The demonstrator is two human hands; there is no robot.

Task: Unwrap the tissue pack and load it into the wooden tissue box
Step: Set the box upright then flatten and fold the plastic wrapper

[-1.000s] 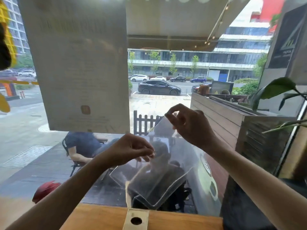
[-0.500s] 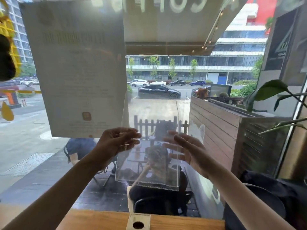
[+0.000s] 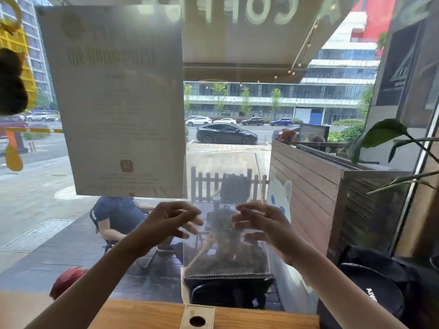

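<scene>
Both hands are raised in front of the window, each at one side edge of a clear plastic wrapper held upright between them. The left hand sits at the wrapper's left edge with its fingers loosely curled and spread, the thumb and forefinger close together at the film; motion blur prevents confirming a firm pinch. The right hand sits at the wrapper's right edge with its fingers half open and pointing toward the left hand, apparently touching the film; whether they clamp it cannot be determined. The wrapper is transparent, so its upper edge is hard to trace against the street scene behind it; its lower sealed edge shows as a crimped line below both hands. The wrapper appears flat, and no tissue stack is discernible in it. Below the wrapper, at the bottom frame edge, the top of the wooden tissue box shows a round hole and is cut off by the frame; it stands on the wooden counter. A thin pale strip rises from the box toward the wrapper's lower left corner; its nature is unclear. Above and left of the wrapper, a paper notice hangs on the glass.
</scene>
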